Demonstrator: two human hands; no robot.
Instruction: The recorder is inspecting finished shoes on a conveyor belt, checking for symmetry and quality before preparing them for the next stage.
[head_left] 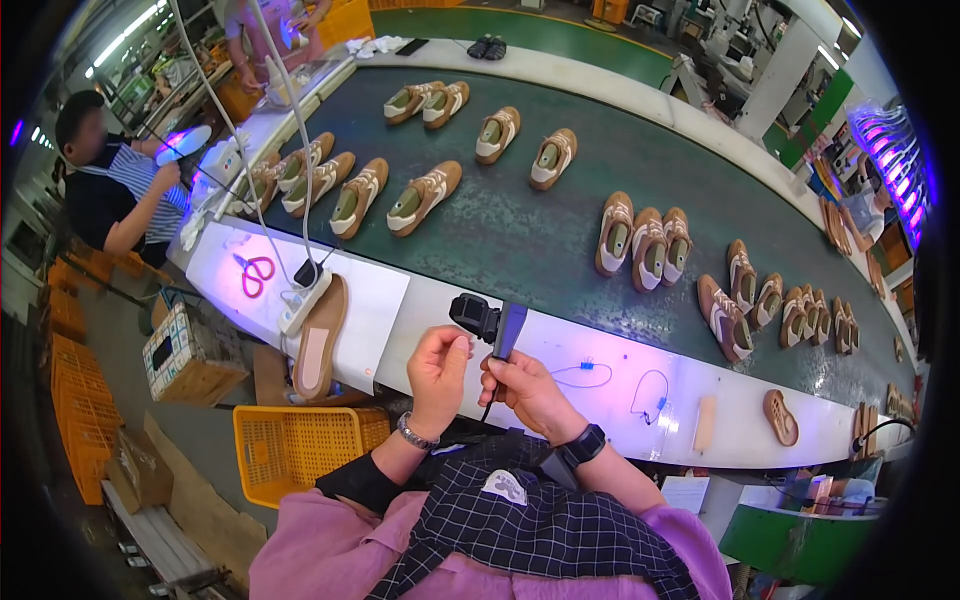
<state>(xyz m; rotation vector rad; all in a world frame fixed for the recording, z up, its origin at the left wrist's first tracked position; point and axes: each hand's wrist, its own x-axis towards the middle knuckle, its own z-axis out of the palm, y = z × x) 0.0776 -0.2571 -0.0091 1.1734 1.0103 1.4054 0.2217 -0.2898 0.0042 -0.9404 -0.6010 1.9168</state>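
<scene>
In front of me, above the white ledge, is a small black device [475, 315] with a boxy head and a flat dark plate [511, 328]. My right hand [535, 393] pinches its lower end, where a thin black cable [488, 408] hangs down. Close by on its left side, my left hand [436, 372] has its fingers curled and pressed together. Whether anything lies between those fingertips is hidden. Blue-tipped thin loops [650, 398] lie on the ledge to the right of my right hand.
A dark green conveyor belt [520, 230] carries several brown sneakers [425, 198]. On the ledge at left are red-handled scissors [257, 277], a power strip [303, 300] and a tan sole [322, 340]. A yellow crate [290, 450] stands below. A co-worker [110, 185] works at far left.
</scene>
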